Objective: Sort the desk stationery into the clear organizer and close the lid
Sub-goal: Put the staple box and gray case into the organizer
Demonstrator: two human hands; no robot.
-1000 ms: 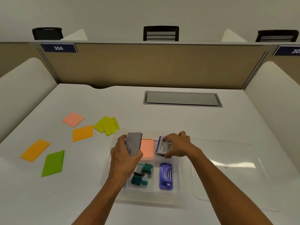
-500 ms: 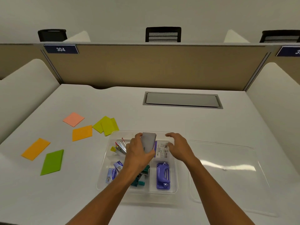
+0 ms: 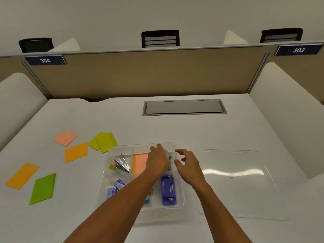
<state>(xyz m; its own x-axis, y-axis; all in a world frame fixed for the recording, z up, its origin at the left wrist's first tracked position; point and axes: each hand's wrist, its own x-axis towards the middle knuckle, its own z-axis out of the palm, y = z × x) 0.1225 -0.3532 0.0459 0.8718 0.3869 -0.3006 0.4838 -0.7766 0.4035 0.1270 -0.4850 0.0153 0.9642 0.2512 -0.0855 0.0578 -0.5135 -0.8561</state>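
Note:
The clear organizer point(image 3: 110, 155) sits on the white desk in front of me. Its compartments hold staplers point(image 3: 121, 165), a pink sticky pad point(image 3: 140, 163), small blue boxes point(image 3: 116, 187) and a purple hole punch point(image 3: 168, 190). My left hand point(image 3: 157, 161) reaches into the back right compartment and grips a grey box point(image 3: 168, 153), of which only a sliver shows. A printed white box under it is mostly hidden. My right hand point(image 3: 188, 166) hovers just right of it with relaxed fingers, holding nothing. The clear lid point(image 3: 236, 172) lies flat to the right of the organizer.
Loose sticky notes lie on the desk's left part: pink point(image 3: 65, 138), orange point(image 3: 76, 152), yellow-green point(image 3: 103, 142), another orange point(image 3: 22, 175) and green point(image 3: 43, 188). A grey cable hatch point(image 3: 184, 106) is set into the desk behind. A tan partition and white side dividers enclose the desk.
My left hand carried the grey box rightward from the middle of the organizer into the back right compartment. My right hand let go of the white printed box and drew back to the right.

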